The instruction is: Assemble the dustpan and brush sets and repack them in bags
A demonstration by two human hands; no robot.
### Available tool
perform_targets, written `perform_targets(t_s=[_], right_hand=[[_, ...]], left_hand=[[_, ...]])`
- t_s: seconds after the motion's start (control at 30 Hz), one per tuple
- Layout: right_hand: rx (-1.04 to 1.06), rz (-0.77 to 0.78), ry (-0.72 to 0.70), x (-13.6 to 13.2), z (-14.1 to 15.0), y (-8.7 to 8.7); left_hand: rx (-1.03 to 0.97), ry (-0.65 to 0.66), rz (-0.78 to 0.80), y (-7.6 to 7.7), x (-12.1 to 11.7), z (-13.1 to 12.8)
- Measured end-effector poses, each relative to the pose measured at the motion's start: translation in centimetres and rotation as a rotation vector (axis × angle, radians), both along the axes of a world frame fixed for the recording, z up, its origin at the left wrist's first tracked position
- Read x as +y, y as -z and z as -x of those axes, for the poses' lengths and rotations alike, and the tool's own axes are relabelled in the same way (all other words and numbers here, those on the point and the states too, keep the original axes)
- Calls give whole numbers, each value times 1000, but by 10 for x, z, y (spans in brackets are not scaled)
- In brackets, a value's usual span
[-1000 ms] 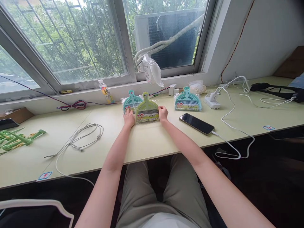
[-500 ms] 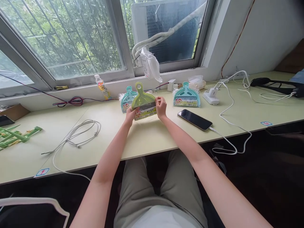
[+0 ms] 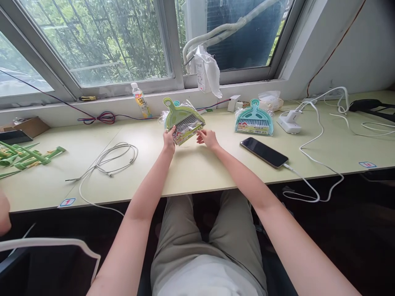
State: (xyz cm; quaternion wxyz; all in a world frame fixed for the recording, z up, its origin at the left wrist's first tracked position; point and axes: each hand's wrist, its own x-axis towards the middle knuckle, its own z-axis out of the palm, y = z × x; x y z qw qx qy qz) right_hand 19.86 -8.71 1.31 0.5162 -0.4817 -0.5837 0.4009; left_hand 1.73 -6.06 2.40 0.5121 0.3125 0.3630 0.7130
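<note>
A green dustpan and brush set (image 3: pixel 182 116) in clear plastic wrap is held above the table, its handle leaning to the left. My left hand (image 3: pixel 169 139) grips its lower left side, thumb on the front. At the lower right edge of the wrap, my right hand (image 3: pixel 208 139) has its fingers curled and seems to pinch the plastic; the fingertips show only in part. Behind the green set, a teal dustpan set (image 3: pixel 177 103) is mostly hidden. Another wrapped teal dustpan and brush set (image 3: pixel 254 119) leans near the wall on the right.
A phone (image 3: pixel 264 152) on a white cable lies right of my hands, near a charger block (image 3: pixel 289 122). To the left are a coiled grey cable (image 3: pixel 115 158), a drink bottle (image 3: pixel 141 101) and green plastic pieces (image 3: pixel 31 156). Another person's hand (image 3: pixel 3 213) shows at the left edge.
The green set has tipped so its handle leans left. My right hand has moved from its right side down to the lower right edge. Another person's hand has appeared at the left.
</note>
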Motion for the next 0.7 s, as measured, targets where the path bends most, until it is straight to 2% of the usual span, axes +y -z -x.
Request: perform_targets(t_s=[0.07,0.13,0.27,0.4,0.5,0.6,0.7], right_hand=[[225,80,14,3,-3,-3],[374,94,27,4,-5,-5],[540,124,59,3,-7,-7],[624,162,103,2,-10,-10],[669,147,92,2,-14,-12],[634,171,77,4,-15,-10],[569,183,71,6,-16,-7]], left_hand=[[-26,-22,25,-2,-3,-2],[-21,-15,31,-2,-5,-4],[97,136,-6,0,-10,-5],[206,336,3,3,-12,-3],[255,423,10,7,-9,1],[350,402,26,10,-5,5],[410,378,-42,10,-6,7]])
